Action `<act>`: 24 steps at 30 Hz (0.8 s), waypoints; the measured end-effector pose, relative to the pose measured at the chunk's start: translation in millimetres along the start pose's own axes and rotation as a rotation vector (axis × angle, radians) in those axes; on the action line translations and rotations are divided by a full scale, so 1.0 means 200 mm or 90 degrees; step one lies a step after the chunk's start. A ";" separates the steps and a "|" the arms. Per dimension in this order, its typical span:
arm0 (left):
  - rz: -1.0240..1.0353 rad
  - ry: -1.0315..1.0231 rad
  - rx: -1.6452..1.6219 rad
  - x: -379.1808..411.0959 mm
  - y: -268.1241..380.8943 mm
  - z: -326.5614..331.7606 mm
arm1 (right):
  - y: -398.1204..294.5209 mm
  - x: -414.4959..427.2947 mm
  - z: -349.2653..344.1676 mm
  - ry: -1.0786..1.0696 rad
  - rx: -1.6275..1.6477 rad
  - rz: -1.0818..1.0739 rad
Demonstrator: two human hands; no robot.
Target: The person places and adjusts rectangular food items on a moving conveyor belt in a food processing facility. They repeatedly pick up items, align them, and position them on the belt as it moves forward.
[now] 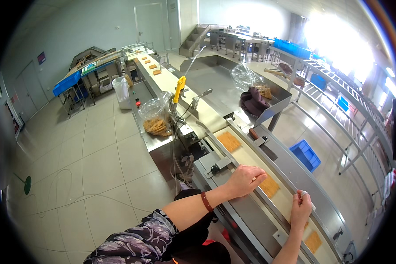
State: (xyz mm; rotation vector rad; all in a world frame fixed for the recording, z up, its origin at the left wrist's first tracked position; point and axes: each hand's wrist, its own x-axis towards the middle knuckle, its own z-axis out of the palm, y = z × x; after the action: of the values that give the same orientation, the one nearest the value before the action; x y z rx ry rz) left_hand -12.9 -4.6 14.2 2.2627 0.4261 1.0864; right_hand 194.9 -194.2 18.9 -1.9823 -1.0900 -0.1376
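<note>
My left hand [246, 181], fingers curled, is at the left rail of a narrow conveyor belt [249, 159]. A flat golden-brown food sheet [269, 186] lies beside it on the belt, partly hidden by the hand. My right hand [301, 209] hovers at the belt's right rail with thumb and fingers drawn together. Something white shows around a fingertip and beside that hand; what it is I cannot tell. Another food sheet [229, 142] lies farther up the belt, and one more sheet [313, 242] is below my right hand. The inside of both hands is hidden.
A knife-like tool with a wooden handle [253, 133] lies on the right-hand metal ledge. Bagged brown pieces [156, 127] stand left of the belt, near a yellow-handled air gun [179, 89]. A dark cloth [254, 102] is in the metal tray. A blue crate [305, 155] sits on the floor.
</note>
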 end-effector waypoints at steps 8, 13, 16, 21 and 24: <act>0.001 0.000 -0.004 0.00 0.02 -0.01 | 0.00 0.00 0.00 0.006 0.001 -0.001; 0.001 -0.009 -0.001 0.01 0.02 -0.01 | -0.01 0.00 -0.01 0.000 0.007 0.004; -0.001 -0.008 -0.007 0.01 0.02 -0.01 | 0.00 0.00 0.00 0.005 0.004 -0.005; 0.007 -0.005 -0.016 0.01 0.02 -0.01 | -0.01 0.00 0.00 0.005 0.007 0.003; 0.005 -0.006 -0.016 0.01 0.02 0.00 | -0.01 0.00 0.00 0.005 0.004 -0.003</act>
State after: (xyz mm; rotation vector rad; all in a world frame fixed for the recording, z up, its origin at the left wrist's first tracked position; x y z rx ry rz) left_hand -12.6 -6.3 17.9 2.2483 0.3976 1.0787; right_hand 193.6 -194.2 19.5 -1.9726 -1.0880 -0.1445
